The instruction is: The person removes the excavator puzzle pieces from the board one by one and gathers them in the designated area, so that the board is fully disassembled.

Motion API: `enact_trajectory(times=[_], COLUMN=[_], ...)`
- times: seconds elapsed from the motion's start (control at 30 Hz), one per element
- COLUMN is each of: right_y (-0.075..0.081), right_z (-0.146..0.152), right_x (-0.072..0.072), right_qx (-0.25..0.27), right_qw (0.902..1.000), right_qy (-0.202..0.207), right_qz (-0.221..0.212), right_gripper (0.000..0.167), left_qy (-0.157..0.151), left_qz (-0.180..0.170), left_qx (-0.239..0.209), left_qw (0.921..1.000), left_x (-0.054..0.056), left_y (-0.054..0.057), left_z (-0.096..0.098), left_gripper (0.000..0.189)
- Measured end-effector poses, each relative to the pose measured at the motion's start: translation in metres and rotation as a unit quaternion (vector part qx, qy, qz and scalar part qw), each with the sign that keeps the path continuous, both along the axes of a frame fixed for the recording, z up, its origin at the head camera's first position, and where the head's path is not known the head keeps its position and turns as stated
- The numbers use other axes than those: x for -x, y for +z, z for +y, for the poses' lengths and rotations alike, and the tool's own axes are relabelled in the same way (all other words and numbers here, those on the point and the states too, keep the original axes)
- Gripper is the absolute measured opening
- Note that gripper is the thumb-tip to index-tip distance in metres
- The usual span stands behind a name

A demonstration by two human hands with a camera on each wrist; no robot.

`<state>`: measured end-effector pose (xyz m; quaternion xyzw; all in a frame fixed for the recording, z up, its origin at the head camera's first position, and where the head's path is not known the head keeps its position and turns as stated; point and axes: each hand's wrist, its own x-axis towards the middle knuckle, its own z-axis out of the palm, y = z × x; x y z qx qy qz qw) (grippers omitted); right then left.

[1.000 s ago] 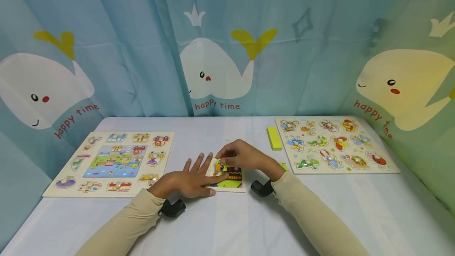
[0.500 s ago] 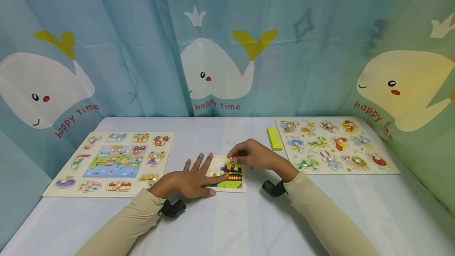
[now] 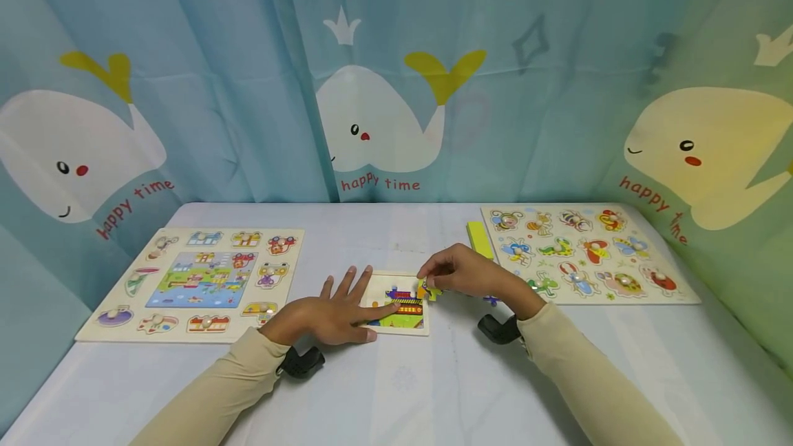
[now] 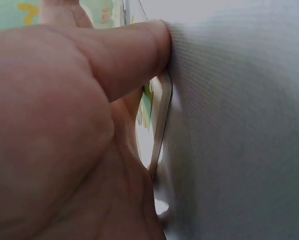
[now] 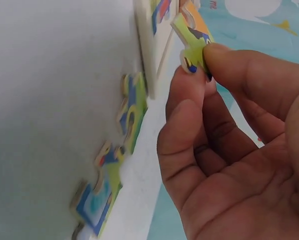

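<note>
A small wooden jigsaw tray lies at the table's middle, with several pieces in its lower right part and bare wood at its upper left. My left hand rests spread over the tray's left side, one finger reaching across the fitted pieces. In the left wrist view, the thumb lies along the tray's edge. My right hand pinches a yellow-green and orange jigsaw piece between thumb and fingertips, at the tray's upper right corner. Part of the tray is hidden under the left hand.
Loose jigsaw pieces lie right of the tray, mostly hidden beneath the right forearm in the head view. A yellow block sits beside an insect peg puzzle board at right. A vehicle peg puzzle board lies at left.
My right hand has moved right, carrying the jigsaw piece from the tray's upper left to its right edge. The bare upper part of the tray now shows. My left hand stays put.
</note>
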<state>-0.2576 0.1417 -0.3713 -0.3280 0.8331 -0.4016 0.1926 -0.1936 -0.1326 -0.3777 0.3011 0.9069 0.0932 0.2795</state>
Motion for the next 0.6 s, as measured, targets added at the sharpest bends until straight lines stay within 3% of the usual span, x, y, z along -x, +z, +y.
enact_trajectory(times=[0.6], right_y=[0.0], right_z=[0.018], right_x=[-0.005], right_qx=[-0.019], right_qw=[0.9986], right_qy=[0.028], right_qz=[-0.041], right_gripper=[0.014], left_qy=[0.008], left_qz=[0.004], left_qx=[-0.005], left_qw=[0.9999], left_x=[0.0], left_y=[-0.004], left_z=[0.0], left_gripper=[0.071])
